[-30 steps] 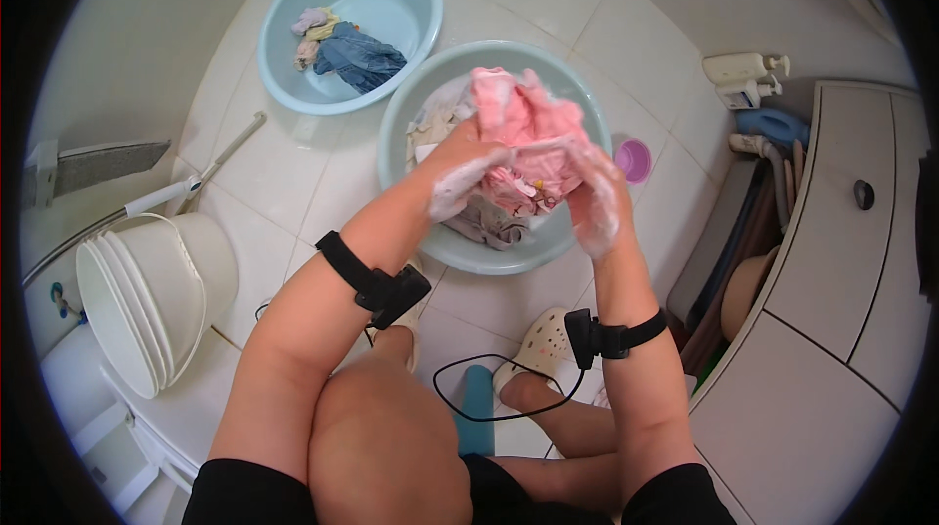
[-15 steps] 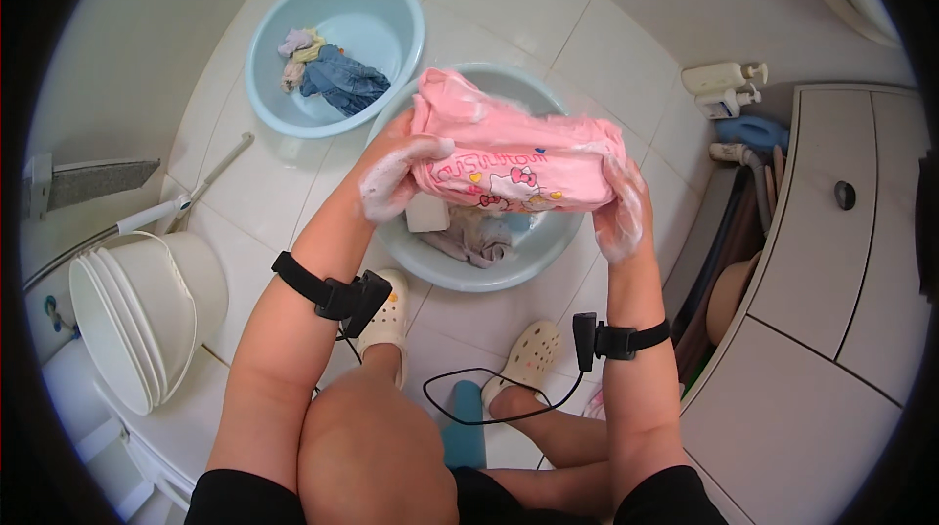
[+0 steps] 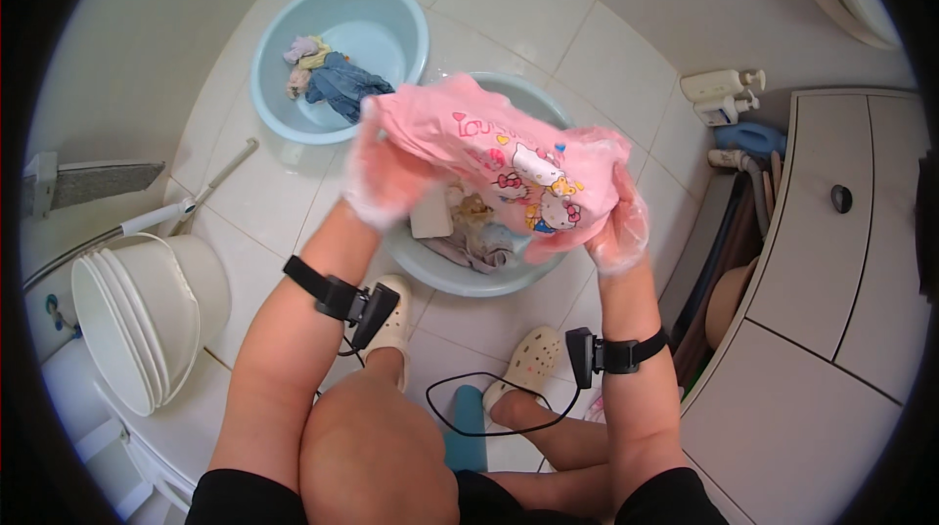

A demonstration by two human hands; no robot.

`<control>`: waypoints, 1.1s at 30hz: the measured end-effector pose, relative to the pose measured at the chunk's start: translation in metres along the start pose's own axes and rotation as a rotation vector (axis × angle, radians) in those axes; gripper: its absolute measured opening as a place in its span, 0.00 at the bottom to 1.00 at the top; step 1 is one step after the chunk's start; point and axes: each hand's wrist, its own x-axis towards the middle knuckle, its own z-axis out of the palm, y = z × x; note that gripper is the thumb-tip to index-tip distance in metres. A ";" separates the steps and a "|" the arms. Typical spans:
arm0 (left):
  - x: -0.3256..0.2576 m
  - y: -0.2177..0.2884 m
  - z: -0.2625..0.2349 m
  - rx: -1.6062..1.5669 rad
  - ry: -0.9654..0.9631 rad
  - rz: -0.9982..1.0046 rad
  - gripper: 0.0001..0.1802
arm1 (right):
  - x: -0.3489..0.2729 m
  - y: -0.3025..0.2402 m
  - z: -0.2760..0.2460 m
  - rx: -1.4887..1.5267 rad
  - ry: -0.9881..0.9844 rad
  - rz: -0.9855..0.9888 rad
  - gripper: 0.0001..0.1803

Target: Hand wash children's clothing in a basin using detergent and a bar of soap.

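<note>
Spreading the pink cartoon-print shirt [image 3: 509, 161] wider now, I grip it with half-curled left hand [image 3: 387, 173] and curled right hand [image 3: 623, 228], exposing more print.

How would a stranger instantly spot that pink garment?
Find the nearer light-blue basin on the floor. Above it, the left hand and right hand hold the pink garment. Its cartoon figures set it apart from the muted laundry beneath.

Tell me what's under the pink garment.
Below the pink garment, the nearer blue basin holds a white block and crumpled clothes. The garment hides the rest of the basin's inside.
</note>
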 end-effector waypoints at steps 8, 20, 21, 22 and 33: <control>0.006 -0.022 0.008 0.641 0.076 -0.219 0.26 | -0.002 0.000 -0.015 0.071 -0.009 0.019 0.29; 0.003 -0.007 -0.001 0.693 0.177 0.021 0.27 | 0.000 -0.023 0.005 -0.737 0.333 -0.152 0.37; 0.002 -0.007 -0.001 0.696 0.180 0.021 0.27 | 0.000 -0.022 0.007 -0.734 0.333 -0.150 0.37; 0.001 -0.007 -0.001 0.749 0.236 0.043 0.26 | -0.001 -0.021 0.012 -0.693 0.287 -0.191 0.35; -0.005 0.005 0.006 0.871 0.218 0.028 0.27 | -0.008 -0.008 0.024 -0.917 0.081 0.046 0.20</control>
